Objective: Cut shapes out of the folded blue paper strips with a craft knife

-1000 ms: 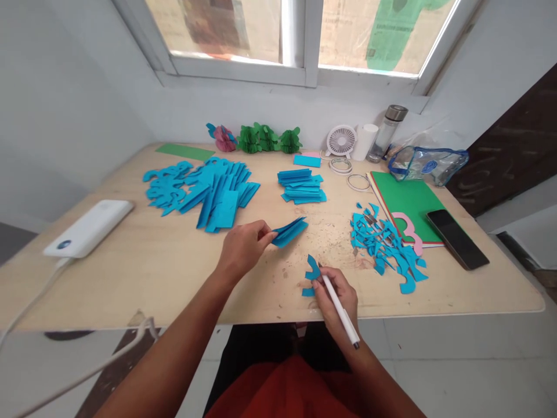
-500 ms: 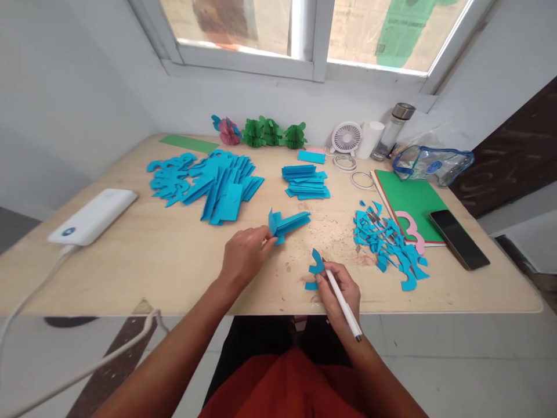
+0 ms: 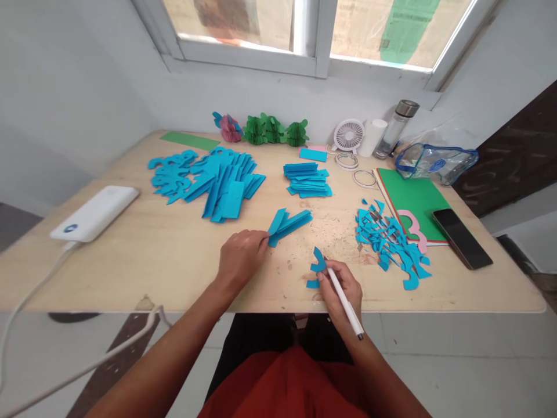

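Note:
My left hand is closed, its thumb and fingertips on the near end of a blue folded paper strip. That strip lies at an angle against other folded blue strips on the table. In my right hand, near the front edge, are a white pen and a curved blue paper cutout with several prongs. The pen slants down toward my wrist, its dark end nearest me. Part of the cutout is hidden behind my fingers.
Blue folded strips and curved cutouts are heaped at left, with a smaller stack behind my hands. Blue scraps lie at right, beside green sheets and a phone. A white power bank with a cable sits far left.
The blue strip at my left fingertips has tipped from a raised position down onto the other strips. My right hand keeps the pen and cutout almost in place.

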Demonstrator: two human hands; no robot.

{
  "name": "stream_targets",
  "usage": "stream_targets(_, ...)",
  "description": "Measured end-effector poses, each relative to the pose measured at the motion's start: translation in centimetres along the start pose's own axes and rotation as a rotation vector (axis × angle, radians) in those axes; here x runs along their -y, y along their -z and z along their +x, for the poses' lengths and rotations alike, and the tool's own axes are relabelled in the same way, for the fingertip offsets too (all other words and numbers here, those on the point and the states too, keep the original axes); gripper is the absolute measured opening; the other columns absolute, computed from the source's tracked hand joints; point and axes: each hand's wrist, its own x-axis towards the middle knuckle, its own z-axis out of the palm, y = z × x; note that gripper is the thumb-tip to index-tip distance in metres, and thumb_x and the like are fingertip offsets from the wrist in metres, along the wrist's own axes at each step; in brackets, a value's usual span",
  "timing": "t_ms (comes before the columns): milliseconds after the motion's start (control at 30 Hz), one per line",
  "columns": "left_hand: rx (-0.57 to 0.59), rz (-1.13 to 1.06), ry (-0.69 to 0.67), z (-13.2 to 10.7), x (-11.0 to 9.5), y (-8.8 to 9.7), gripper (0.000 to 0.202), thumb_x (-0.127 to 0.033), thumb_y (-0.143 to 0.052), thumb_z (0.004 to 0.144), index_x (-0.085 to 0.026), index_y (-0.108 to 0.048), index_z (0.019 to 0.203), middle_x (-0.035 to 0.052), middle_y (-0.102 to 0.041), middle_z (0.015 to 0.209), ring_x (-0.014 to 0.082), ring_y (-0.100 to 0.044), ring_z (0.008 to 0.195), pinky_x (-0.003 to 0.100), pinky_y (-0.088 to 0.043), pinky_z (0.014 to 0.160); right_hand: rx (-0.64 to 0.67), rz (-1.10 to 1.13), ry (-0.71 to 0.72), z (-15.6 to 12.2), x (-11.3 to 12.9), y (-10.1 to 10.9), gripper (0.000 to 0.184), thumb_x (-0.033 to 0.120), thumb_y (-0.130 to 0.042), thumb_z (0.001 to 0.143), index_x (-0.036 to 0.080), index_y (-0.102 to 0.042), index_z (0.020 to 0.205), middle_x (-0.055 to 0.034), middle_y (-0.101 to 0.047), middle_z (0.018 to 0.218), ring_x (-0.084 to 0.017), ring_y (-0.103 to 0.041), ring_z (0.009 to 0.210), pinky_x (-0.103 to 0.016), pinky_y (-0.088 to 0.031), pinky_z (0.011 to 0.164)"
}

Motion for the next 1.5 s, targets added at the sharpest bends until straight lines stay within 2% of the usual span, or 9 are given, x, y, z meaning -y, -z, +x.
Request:
stream_targets(167,-0.094,0.012,0.116,-0.8,0.6,1.1,0.022,-0.022,-0.048,0.088,-0.020,-0.069,0.080,0.0057,-0.074,0.076,0.0241,-0.069,0.071,0.032,-0.044,0.059,-0.013,0.000,0.002,0.0,0.0,0.0,0.017,0.028,-0.064,0.082,0.022,-0.067,0.097,0.0002,-0.066,0.078,-0.014,-0.060,0.065,-0.024,-0.049,0.059)
stream_targets(300,-0.217,0.001,0.117,-3.6,0.7,3.1,0.020,-0.024,-0.051,0.090,-0.020,-0.066,0.077,0.0033,-0.072,0.074,0.0208,-0.067,0.066,0.030,-0.045,0.059,-0.014,0.034,-0.019,-0.1,-0.2,-0.1,0.016,0.028,-0.064,0.082,0.022,-0.066,0.097,0.0005,-0.065,0.077,-0.013,-0.058,0.062,-0.023,-0.046,0.054)
stream_targets(467,-0.237,-0.171,-0.026,-7.1,-2.5,3.7,0.015,-0.022,-0.052,0.093,-0.019,-0.064,0.084,0.0026,-0.071,0.077,0.0183,-0.067,0.069,0.030,-0.051,0.067,-0.009,0.089,-0.048,0.1,0.5,-0.1,0.016,0.030,-0.065,0.082,0.022,-0.065,0.096,0.0026,-0.063,0.072,-0.011,-0.055,0.056,-0.021,-0.046,0.051)
stream_targets(567,-0.137,-0.323,-0.107,-7.8,-4.7,3.1,0.017,-0.025,-0.051,0.095,-0.019,-0.065,0.088,0.0032,-0.072,0.080,0.0182,-0.067,0.073,0.030,-0.053,0.069,-0.022,0.125,-0.074,0.3,1.1,0.2,0.018,0.034,-0.065,0.082,0.021,-0.065,0.094,0.0031,-0.062,0.068,-0.011,-0.054,0.054,-0.021,-0.045,0.049)
stream_targets(667,-0.064,-0.440,-0.182,-7.3,-4.9,2.5,0.018,-0.025,-0.049,0.097,-0.020,-0.066,0.101,0.0056,-0.075,0.093,0.0197,-0.069,0.087,0.033,-0.055,0.079,-0.067,0.143,-0.097,0.5,1.7,0.7,0.021,0.037,-0.068,0.079,0.021,-0.064,0.091,0.0024,-0.062,0.068,-0.012,-0.056,0.057,-0.022,-0.047,0.052)
stream_targets(767,0.010,-0.399,-0.324,-5.8,-3.3,1.8,0.025,-0.020,-0.046,0.098,-0.020,-0.065,0.114,0.0082,-0.073,0.114,0.0232,-0.066,0.108,0.040,-0.051,0.095,-0.093,0.136,-0.131,0.6,2.3,1.1,0.023,0.039,-0.069,0.078,0.021,-0.063,0.090,0.0023,-0.061,0.067,-0.013,-0.057,0.060,-0.022,-0.049,0.054)
stream_targets(933,0.229,-0.340,-0.598,-3.8,-1.8,0.0,0.029,-0.022,-0.046,0.098,-0.024,-0.065,0.120,0.0077,-0.062,0.136,0.0265,-0.052,0.131,0.046,-0.045,0.105,-0.010,0.195,-0.199,0.3,2.7,1.4,0.024,0.038,-0.071,0.076,0.021,-0.064,0.091,0.0014,-0.062,0.069,-0.013,-0.057,0.059,-0.022,-0.049,0.050)
stream_targets(1167,0.210,-0.400,-0.536,-4.0,-2.8,-1.2,0.030,-0.026,-0.044,0.099,-0.020,-0.063,0.122,0.0107,-0.063,0.135,0.0256,-0.053,0.131,0.046,-0.042,0.108,0.126,0.192,-0.178,0.7,2.4,0.8,0.019,0.034,-0.066,0.080,0.022,-0.063,0.096,0.0025,-0.065,0.073,-0.013,-0.060,0.061,-0.022,-0.052,0.053)
stream_targets(1500,0.256,-0.429,-0.575,-3.3,0.4,-1.3,0.031,-0.023,-0.045,0.099,-0.025,-0.065,0.121,0.0064,-0.065,0.133,0.0262,-0.051,0.132,0.048,-0.038,0.110,0.203,0.003,-0.092,1.2,1.7,0.2,0.021,0.035,-0.060,0.085,0.020,-0.061,0.100,0.0005,-0.066,0.070,-0.013,-0.058,0.056,-0.022,-0.045,0.050)
